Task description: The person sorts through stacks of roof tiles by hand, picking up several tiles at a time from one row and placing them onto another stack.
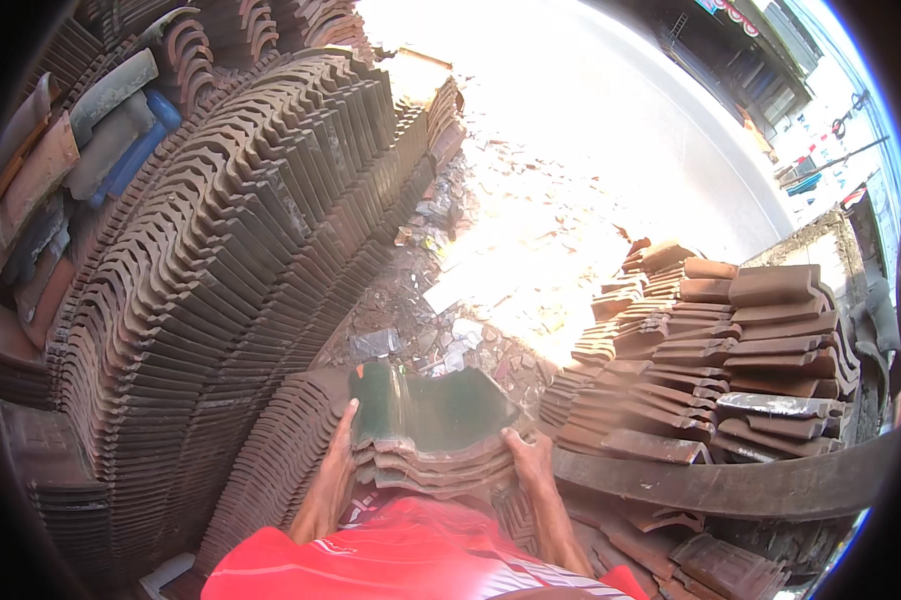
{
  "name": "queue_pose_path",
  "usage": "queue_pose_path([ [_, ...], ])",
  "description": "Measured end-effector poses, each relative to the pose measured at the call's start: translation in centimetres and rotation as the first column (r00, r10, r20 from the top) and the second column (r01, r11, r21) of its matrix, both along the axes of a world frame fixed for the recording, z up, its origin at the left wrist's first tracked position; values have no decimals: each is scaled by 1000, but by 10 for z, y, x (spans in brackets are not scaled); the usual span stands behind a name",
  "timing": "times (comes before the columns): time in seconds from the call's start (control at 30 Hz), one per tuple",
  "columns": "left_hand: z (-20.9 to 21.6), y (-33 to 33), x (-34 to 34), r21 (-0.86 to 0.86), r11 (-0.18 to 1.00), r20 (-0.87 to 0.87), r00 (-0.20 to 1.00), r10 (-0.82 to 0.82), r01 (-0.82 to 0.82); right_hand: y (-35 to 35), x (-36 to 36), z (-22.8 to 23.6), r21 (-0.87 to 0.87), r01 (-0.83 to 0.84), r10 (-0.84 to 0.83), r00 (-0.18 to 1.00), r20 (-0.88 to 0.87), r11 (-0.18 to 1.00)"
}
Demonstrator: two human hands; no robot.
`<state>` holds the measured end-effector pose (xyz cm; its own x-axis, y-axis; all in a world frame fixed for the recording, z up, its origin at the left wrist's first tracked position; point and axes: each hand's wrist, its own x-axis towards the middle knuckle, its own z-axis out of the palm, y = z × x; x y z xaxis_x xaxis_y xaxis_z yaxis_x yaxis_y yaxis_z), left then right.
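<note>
Close in front of my body is a small stack of curved roof tiles [436, 405]. The top tile is dark green and glossy, and the layered edges of several tiles show beneath it. My left hand [342, 440] grips the stack's left side, thumb up along the edge. On the opposite side my right hand [527, 455] holds the stack, its thumb over the top tile's corner. The fingers of both hands are mostly hidden below the tiles. What lies directly under the stack cannot be seen.
Tall rows of brown roof tiles [241, 230] rise on the left, with a blue tile [141, 145] among loose ones. Reddish tile piles [671, 350] stand on the right, behind a curved dark beam [731, 488]. Broken rubble [411, 330] covers the ground ahead, beside a bright road [631, 110].
</note>
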<state>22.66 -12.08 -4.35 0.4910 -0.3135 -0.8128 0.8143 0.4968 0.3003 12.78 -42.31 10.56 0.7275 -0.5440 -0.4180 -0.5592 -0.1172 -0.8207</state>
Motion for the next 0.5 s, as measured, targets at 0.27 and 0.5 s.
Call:
queue_pose_path([
  [0.27, 51, -74, 182, -2, 1000, 16, 1000, -22, 22, -68, 162, 49, 86, 104, -113, 988, 110, 991],
  [0.5, 31, -172, 353, 85, 989, 178, 975, -133, 119, -174, 331, 14, 121, 40, -50, 995, 85, 992],
])
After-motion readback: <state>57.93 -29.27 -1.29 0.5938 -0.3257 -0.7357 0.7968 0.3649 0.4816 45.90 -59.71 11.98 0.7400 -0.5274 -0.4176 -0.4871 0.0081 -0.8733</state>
